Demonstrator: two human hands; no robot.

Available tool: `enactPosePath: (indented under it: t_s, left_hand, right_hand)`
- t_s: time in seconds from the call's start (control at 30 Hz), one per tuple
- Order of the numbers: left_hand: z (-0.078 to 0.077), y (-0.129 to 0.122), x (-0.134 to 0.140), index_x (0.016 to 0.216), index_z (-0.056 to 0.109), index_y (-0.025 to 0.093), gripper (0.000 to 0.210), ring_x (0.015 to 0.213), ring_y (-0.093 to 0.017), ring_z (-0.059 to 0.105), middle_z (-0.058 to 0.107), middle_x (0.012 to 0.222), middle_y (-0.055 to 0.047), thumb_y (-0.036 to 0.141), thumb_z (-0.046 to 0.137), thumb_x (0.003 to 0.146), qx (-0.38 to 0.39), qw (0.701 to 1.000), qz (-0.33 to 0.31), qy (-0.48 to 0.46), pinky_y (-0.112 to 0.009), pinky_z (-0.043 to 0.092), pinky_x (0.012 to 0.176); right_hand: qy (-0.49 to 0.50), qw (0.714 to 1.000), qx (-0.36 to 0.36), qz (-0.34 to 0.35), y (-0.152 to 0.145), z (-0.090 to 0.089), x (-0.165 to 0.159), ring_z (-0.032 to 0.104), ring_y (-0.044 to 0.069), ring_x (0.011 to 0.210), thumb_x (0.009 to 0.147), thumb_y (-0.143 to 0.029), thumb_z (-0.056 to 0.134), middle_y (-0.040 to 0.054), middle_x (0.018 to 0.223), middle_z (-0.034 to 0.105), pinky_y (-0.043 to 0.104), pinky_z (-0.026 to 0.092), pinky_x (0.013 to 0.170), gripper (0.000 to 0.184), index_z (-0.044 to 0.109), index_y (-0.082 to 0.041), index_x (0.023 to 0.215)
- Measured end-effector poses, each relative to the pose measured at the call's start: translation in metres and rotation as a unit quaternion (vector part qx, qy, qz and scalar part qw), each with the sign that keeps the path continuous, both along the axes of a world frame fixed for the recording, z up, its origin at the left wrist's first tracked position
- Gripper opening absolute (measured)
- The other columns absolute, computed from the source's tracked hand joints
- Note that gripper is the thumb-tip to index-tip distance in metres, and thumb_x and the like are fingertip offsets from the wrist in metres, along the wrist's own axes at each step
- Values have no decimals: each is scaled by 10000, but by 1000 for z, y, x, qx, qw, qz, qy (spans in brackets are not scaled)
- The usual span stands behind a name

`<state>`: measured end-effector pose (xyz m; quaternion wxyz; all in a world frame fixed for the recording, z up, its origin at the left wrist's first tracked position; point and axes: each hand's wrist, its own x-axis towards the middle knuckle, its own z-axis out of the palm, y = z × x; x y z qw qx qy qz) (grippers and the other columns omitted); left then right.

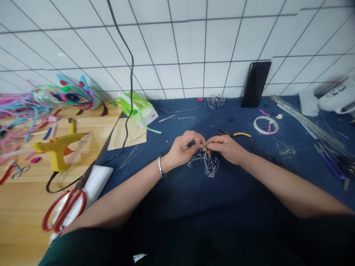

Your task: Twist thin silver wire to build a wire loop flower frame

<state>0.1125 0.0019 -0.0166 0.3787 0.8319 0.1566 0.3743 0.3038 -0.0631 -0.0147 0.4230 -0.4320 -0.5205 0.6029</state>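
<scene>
Both of my hands meet over the dark blue cloth, fingertips pinched together at the top of a tangled bundle of thin silvery wire (211, 164) with small pinkish bits in it. My left hand (184, 147), with a silver bracelet at the wrist, grips it from the left. From the other side, my right hand (227, 147) pinches the same spot, where something small and brownish shows between the fingertips. The bundle's loops hang below the fingers. Just beyond my right hand lie yellow-handled pliers (238, 134), partly hidden by it.
Left, on the wooden surface, are a yellow glue gun (57, 147), red-handled scissors (66, 210) and pipe cleaners (16, 111). Behind my hands sits another wire tangle (215, 102). A phone (255, 84) leans on the tiles; right are a ring-shaped coil (257, 129), straight wires (307, 120) and purple-handled pliers (331, 162).
</scene>
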Motion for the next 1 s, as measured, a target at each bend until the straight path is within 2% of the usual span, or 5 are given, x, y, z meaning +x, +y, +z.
enactPosePath:
  t_s: [0.17, 0.37, 0.5, 0.7, 1.0]
  left_hand:
    - [2, 0, 1, 739, 483, 190, 151, 778, -104, 592, 668, 830, -7, 143, 527, 875, 51, 999, -5, 1, -339, 447, 817]
    - [-1, -2, 3, 737, 488, 191, 154, 760, -93, 606, 680, 815, 9, 140, 566, 859, 56, 998, -5, -16, -338, 437, 816]
    - [-2, -3, 4, 708, 489, 184, 182, 750, -90, 617, 698, 807, 15, 89, 581, 832, 56, 998, 2, -32, -344, 440, 825]
    - [-1, -3, 2, 707, 514, 179, 183, 777, -101, 629, 712, 809, 1, 29, 573, 794, 64, 997, 14, -43, -289, 513, 739]
    - [2, 8, -1, 843, 524, 187, 158, 807, -112, 656, 696, 857, -12, 37, 563, 809, 244, 969, -27, -2, -337, 525, 825]
  right_hand:
    - [64, 996, -66, -5, 1, -6, -1, 551, 97, 687, 751, -268, 681, 3, 745, 659, 250, 433, 704, 89, 713, -191, 780]
    - [94, 990, -106, -7, 2, -9, 0, 548, 88, 636, 719, -224, 664, -9, 678, 655, 236, 418, 652, 54, 695, -184, 738]
    - [101, 989, -105, -2, 2, -9, 1, 549, 89, 625, 703, -210, 651, -7, 665, 648, 233, 422, 643, 46, 681, -176, 710]
    - [122, 986, -111, -7, -1, -10, -1, 504, 74, 588, 717, -190, 626, -21, 624, 601, 223, 385, 598, 44, 654, -171, 690]
    - [143, 984, -106, -13, -1, -14, -3, 461, 76, 592, 741, -162, 607, -27, 612, 550, 227, 350, 594, 49, 632, -165, 699]
